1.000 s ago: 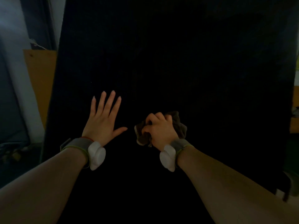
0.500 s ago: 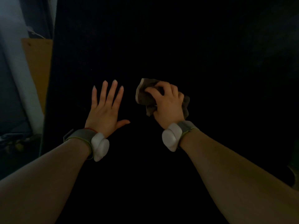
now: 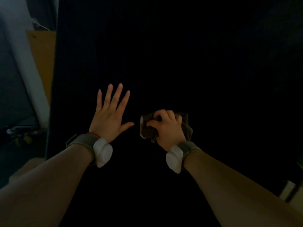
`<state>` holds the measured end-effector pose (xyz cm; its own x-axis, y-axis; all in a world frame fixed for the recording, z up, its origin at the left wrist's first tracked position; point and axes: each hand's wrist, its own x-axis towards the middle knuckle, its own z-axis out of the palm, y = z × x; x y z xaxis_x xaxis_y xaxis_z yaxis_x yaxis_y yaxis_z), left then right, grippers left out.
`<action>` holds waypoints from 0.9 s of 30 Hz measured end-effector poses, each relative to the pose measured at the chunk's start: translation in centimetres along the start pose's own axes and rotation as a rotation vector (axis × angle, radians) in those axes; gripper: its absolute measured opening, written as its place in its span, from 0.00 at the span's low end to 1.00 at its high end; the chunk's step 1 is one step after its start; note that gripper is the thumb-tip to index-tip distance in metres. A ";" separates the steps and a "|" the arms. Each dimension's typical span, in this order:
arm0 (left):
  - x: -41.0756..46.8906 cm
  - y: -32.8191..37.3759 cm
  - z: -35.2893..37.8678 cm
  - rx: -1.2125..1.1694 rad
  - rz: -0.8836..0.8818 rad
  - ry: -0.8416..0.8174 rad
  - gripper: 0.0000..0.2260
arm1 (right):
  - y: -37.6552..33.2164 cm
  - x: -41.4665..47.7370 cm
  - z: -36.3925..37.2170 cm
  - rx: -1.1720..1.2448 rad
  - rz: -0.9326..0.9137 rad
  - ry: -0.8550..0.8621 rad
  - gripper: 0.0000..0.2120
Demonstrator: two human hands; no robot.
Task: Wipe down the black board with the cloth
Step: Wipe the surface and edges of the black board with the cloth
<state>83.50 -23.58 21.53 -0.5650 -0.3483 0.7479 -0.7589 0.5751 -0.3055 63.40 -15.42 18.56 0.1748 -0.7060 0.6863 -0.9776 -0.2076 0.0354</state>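
A tall black board point(image 3: 172, 54) fills most of the view in dim light. My left hand point(image 3: 109, 115) lies flat against it with fingers spread and straight. To its right, my right hand point(image 3: 167, 128) grips a crumpled dark brown cloth point(image 3: 147, 131) and holds it against the board. Part of the cloth sticks out on both sides of the fist. Both wrists wear grey bands with white pods.
Left of the board stand a brown panel point(image 3: 43, 63) and a pale post point(image 3: 21, 63), with dark clutter point(image 3: 21, 136) low on the floor. A pale object point(image 3: 290, 190) shows at the lower right edge.
My right hand with the cloth went up the board and has come back down to the level of my left hand's thumb. My left hand stays flat in place.
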 end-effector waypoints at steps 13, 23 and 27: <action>-1.3 0.6 1.7 0.032 -0.051 -0.066 0.51 | 0.6 1.2 -4.3 0.054 0.023 0.180 0.20; -1.5 0.5 2.1 0.042 -0.027 -0.015 0.49 | -1.2 0.4 1.1 -0.032 0.054 0.090 0.13; -2.6 0.7 2.1 0.027 -0.037 0.004 0.46 | -1.7 -2.4 3.4 0.058 0.019 0.046 0.08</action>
<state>83.73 -23.86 18.13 -0.5351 -0.3665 0.7612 -0.7877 0.5419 -0.2929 65.07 -15.64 14.39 0.1489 -0.6787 0.7192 -0.9721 -0.2337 -0.0192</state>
